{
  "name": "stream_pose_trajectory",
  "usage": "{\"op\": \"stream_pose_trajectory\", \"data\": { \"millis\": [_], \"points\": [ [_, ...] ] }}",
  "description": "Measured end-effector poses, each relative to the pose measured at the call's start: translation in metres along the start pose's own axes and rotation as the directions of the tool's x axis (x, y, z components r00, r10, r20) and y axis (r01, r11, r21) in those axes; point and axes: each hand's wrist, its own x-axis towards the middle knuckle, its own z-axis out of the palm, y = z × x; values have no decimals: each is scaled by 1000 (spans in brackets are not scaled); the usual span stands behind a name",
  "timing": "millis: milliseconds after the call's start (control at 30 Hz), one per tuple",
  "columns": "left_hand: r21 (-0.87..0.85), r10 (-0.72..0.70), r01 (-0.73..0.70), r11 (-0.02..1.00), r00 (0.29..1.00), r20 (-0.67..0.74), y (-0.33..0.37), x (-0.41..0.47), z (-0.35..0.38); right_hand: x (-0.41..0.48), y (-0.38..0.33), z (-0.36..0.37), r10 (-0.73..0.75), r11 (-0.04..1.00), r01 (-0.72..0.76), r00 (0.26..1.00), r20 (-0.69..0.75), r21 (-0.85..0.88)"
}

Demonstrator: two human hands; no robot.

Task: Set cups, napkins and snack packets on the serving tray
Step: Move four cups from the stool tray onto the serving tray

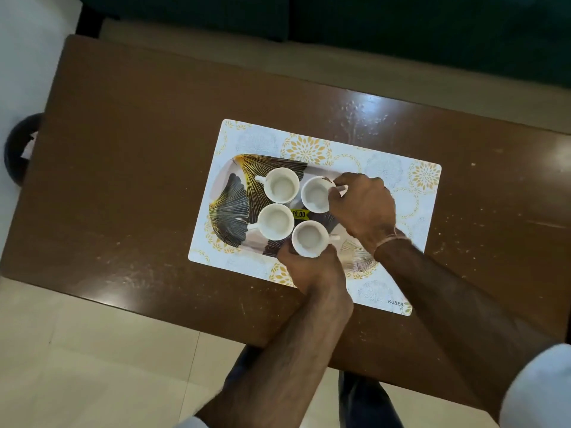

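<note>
Two bare forearms reach in from the near edge over a pale tiled floor [92, 350]; a white sleeve [537, 387] shows at the near right corner. The left hand [312, 267] grips the nearest cup [309, 238], fingers closed around its near side; the right hand [364, 208] holds the far right cup [315, 194], fingers pinched on its handle and rim. Two more white cups stand free: the far left cup [281, 185] and the middle left cup [276, 221], each with its handle pointing left. All four are empty and upright, close together on the serving tray [230, 208], which bears dark leaf shapes lined in gold. A yellow sticker [299, 214] between the cups reads "79.00". The tray lies on a white placemat [414, 180] printed with yellow and grey flower rounds; its near right corner reads "KUBER". The placemat rests on a brown, scuffed tabletop [123, 165]. A thin thread band [390, 240] circles the right wrist.
</note>
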Motion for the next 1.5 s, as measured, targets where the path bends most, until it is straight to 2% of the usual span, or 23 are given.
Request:
{"op": "stream_pose_trajectory", "data": {
  "millis": [167,300,400,500,533,567,600,633,667,700,733,767,833,900,1000,1100,1300,1333,1400,1500],
  "points": [
    [-88,-50,58,994,995,87,2,4,-7,23,3,-11,-58,991,77,984,170,-111],
    [-110,-96,107,988,990,102,11,-1,-5,26,1,-14,-80,981,121,966,247,-155],
    [-96,-99,111,989,987,126,13,0,-5,25,2,-15,-72,984,111,963,260,-137],
    [-5,-131,132,991,986,101,16,-6,-15,19,2,-16,-104,988,123,976,189,-92],
    [53,-91,87,995,993,78,18,-8,-22,14,2,-17,-138,987,148,981,138,-63],
    [111,26,-34,993,997,74,22,-9,-31,7,2,-18,-191,980,194,979,76,-37],
    [176,244,-261,949,963,112,29,-6,-40,-1,3,-18,-258,966,258,966,21,-33],
    [243,497,-534,810,845,198,40,-1,-50,-10,4,-17,-324,945,323,946,-6,-54],
    [295,681,-747,596,664,308,53,8,-59,-19,6,-14,-383,920,381,924,2,-96],
    [349,757,-863,364,493,429,68,21,-64,-26,7,-10,-419,895,421,907,49,-145],
    [409,741,-897,169,390,547,82,35,-64,-31,8,-5,-428,876,443,896,116,-190],
    [470,673,-882,13,356,649,94,49,-62,-33,9,0,-423,862,454,889,175,-223],
    [539,505,-804,-251,366,782,111,69,-56,-32,10,9,-412,848,461,883,223,-261],
    [506,407,-768,-391,349,844,114,83,-52,-30,7,13,-408,845,454,889,209,-282],
    [458,413,-783,-421,284,865,117,94,-50,-25,5,17,-411,841,448,894,179,-302],
    [439,425,-791,-427,253,869,114,94,-49,-22,3,18,-413,844,445,895,167,-299],
    [428,412,-826,-366,268,871,112,89,-53,-23,5,19,-396,870,424,905,155,-253],
    [432,433,-838,-333,271,860,111,85,-54,-25,5,19,-391,880,417,908,151,-229],
    [413,502,-864,-288,231,834,110,75,-51,-29,8,15,-377,910,389,920,106,-144],
    [364,538,-878,-311,154,829,109,61,-35,-33,17,7,-324,946,324,946,-22,-2]
  ]
}}
